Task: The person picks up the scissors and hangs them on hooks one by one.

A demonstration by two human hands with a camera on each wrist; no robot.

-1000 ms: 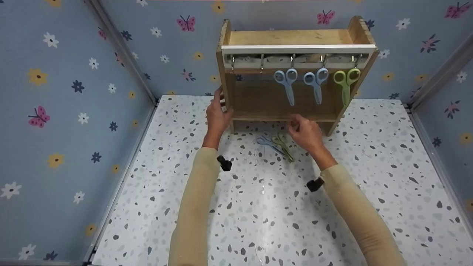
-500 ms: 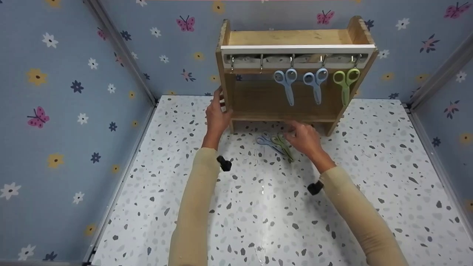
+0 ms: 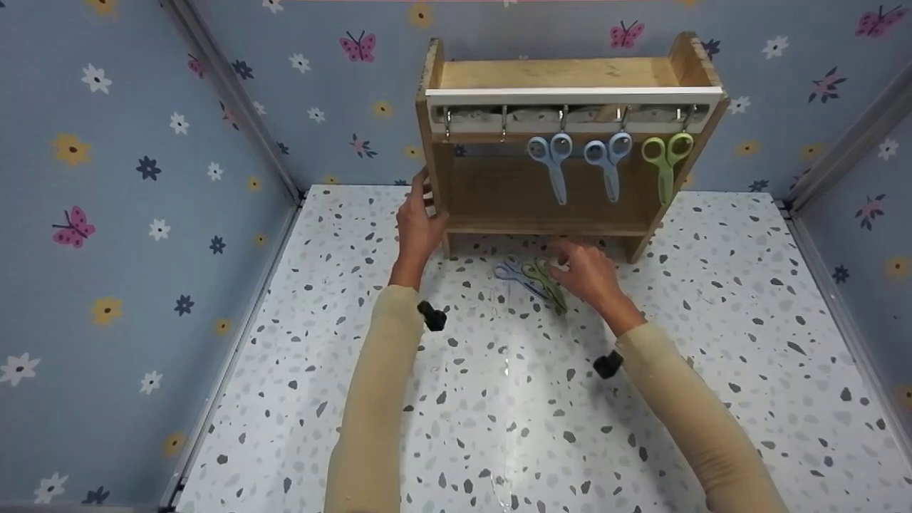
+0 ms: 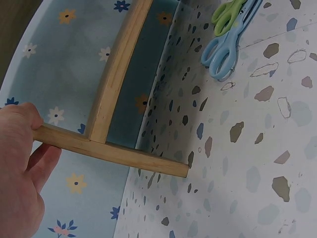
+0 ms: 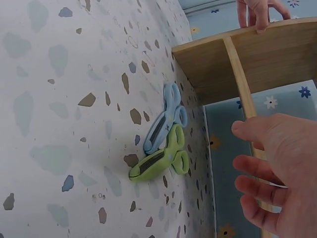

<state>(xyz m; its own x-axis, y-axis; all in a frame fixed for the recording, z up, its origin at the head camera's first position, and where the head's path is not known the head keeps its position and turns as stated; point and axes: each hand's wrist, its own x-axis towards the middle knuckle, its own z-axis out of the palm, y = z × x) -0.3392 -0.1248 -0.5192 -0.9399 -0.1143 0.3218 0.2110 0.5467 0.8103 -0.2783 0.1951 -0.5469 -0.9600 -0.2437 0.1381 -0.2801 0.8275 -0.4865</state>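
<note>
My left hand (image 3: 419, 224) holds the left side panel of a wooden rack (image 3: 463, 230); in the left wrist view, thumb and fingers sit on either side of that panel (image 4: 124, 154). A pair of blue scissors (image 3: 509, 269) and a pair of green scissors (image 3: 558, 301) lie side by side on the table, in front of the rack. Right beside the green pair, my right hand (image 3: 588, 272) hovers with nothing in it. The right wrist view shows its fingers (image 5: 257, 191) apart and loosely bent, overlapping the rack's lower board (image 5: 240, 79).
Metal hooks run along the rack's white rail (image 3: 573, 91). Two blue scissors (image 3: 556, 174) and one green pair (image 3: 666, 171) hang from them; the two left hooks (image 3: 504, 121) carry nothing. Patterned walls (image 3: 178, 214) enclose the speckled table (image 3: 499, 399).
My right hand has come down slightly from the rack's lower board toward the green scissors on the table. The left hand has stayed on the side panel.
</note>
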